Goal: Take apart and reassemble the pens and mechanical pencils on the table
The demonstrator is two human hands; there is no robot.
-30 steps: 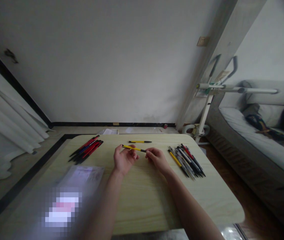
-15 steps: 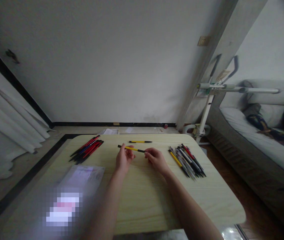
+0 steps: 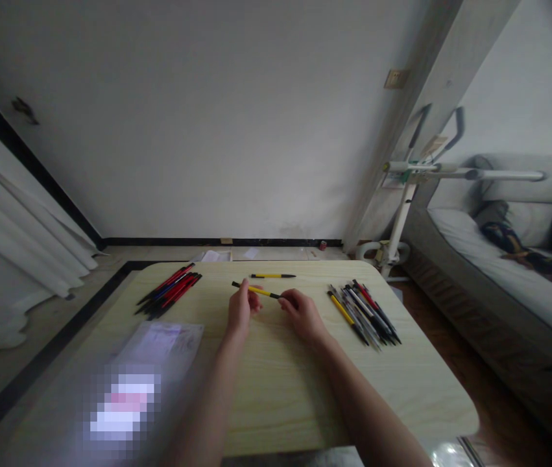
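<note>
Above the middle of the table, a yellow pen (image 3: 264,292) with black ends is held almost level, sloping slightly down to the right. My left hand (image 3: 240,311) is closed on its left part, thumb against the barrel. At the right end, the fingertips of my right hand (image 3: 305,316) pinch the black tip. Just beyond my hands, another yellow pen (image 3: 273,276) lies flat on the table. A group of red and dark pens (image 3: 171,292) lies to the left. Black, clear, red and yellow pens (image 3: 363,314) lie bunched to the right.
A clear plastic bag (image 3: 191,337) rests on the left side of the wooden table (image 3: 276,395); a blurred bright patch covers the area near it. Beyond the table's far edge is a wall (image 3: 237,143). White exercise equipment (image 3: 402,214) and a sofa (image 3: 460,259) stand at right.
The held pen has tilted a little more, its right end slightly lower. Both hands have shifted only slightly, still on the pen. The pens on the table have not moved.
</note>
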